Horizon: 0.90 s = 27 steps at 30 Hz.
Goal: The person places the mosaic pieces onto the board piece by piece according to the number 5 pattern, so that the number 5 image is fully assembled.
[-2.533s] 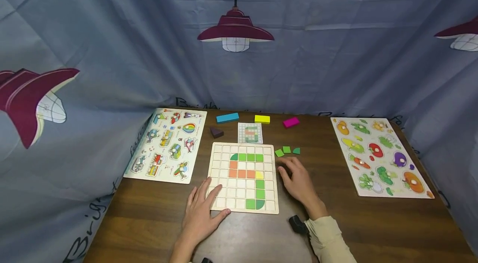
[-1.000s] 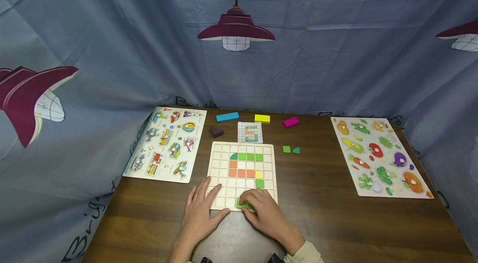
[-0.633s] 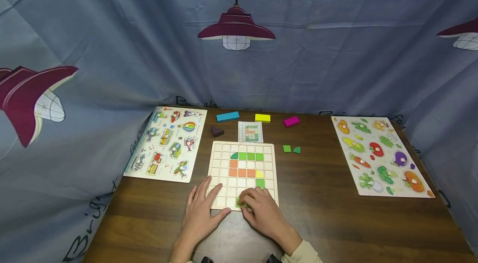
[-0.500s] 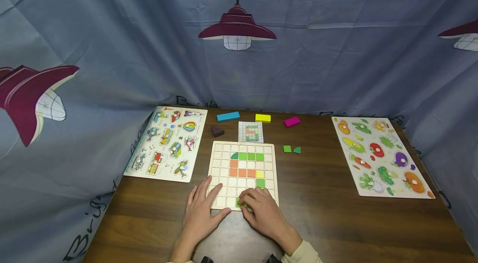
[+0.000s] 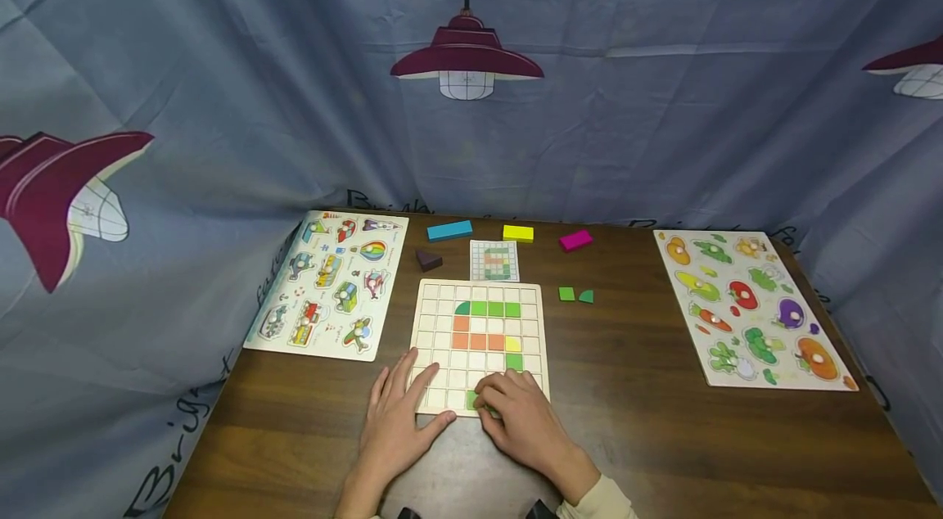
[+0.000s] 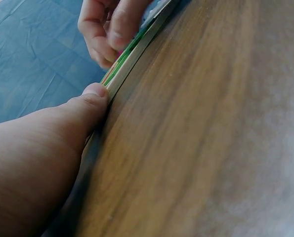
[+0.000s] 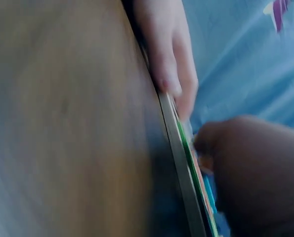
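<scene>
On the worktop (image 5: 663,437), the grid puzzle board (image 5: 442,322) lies flat, long axis running away from the person. Left hand (image 5: 394,429) rests open-fingered on its near-left corner; right hand (image 5: 519,417) curls its fingers on a green tile (image 5: 471,400) in the nearest row.

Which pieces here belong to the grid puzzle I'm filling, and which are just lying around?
In use: grid board, green tile under right hand, left hand, pattern card, spare green tiles.

Lying about: vehicle puzzle, vegetable puzzle, blue block, yellow block, pink block.
</scene>
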Available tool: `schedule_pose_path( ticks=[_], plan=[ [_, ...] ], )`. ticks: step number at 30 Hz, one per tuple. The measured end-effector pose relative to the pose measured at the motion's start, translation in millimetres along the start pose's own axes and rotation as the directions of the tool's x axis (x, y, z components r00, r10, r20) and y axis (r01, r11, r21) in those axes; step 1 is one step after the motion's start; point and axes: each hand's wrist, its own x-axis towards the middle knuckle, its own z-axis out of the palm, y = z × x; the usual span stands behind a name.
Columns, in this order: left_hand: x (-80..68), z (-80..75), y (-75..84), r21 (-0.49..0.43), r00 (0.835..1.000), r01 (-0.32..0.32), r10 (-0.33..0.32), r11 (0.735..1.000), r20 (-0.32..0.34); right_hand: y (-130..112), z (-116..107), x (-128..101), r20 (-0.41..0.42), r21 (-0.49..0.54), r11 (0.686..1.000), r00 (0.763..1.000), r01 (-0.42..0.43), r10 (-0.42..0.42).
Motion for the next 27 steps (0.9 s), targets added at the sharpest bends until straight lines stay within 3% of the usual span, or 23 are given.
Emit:
schedule_pose_path(
  ticks=[4, 8, 10, 13, 16, 20, 27],
  plan=[
    [-0.3, 0.0, -0.2, -0.001, 1.000, 0.002, -0.002, 1.000, -0.005, 17, -7, 2, -0.044, 0.058, 0.998, 0.998, -0.031, 0.033],
    [0.1, 0.1, -1.5, 0.008, 1.000, 0.004, -0.004, 1.000, -0.015, 60, -22, 4, -0.088, 0.096, 0.980, 0.979, -0.175, 0.183],
    [0.3, 0.1, -2.1, 0.011, 1.000, 0.004, -0.004, 1.000, -0.018, 87, -31, 5, -0.107, 0.101, 0.951, 0.947, -0.293, 0.303],
    [0.5, -0.3, -2.6, 0.010, 1.000, 0.002, -0.002, 1.000, -0.022, 125, -42, 6, -0.111, 0.101, 0.880, 0.873, -0.465, 0.474],
    [0.1, -0.6, -2.0, 0.007, 1.000, 0.003, -0.003, 1.000, -0.015, 153, -47, 8, -0.101, 0.099, 0.818, 0.812, -0.567, 0.575],
    [-0.3, -0.1, -0.6, 0.008, 1.000, 0.001, -0.001, 1.000, -0.002, 171, -47, 12, -0.096, 0.094, 0.781, 0.775, -0.617, 0.624],
    [-0.1, 1.4, -0.6, 0.007, 1.000, 0.000, 0.000, 1.000, -0.002, 174, -43, 13, -0.127, 0.097, 0.769, 0.758, -0.632, 0.640]
  ],
)
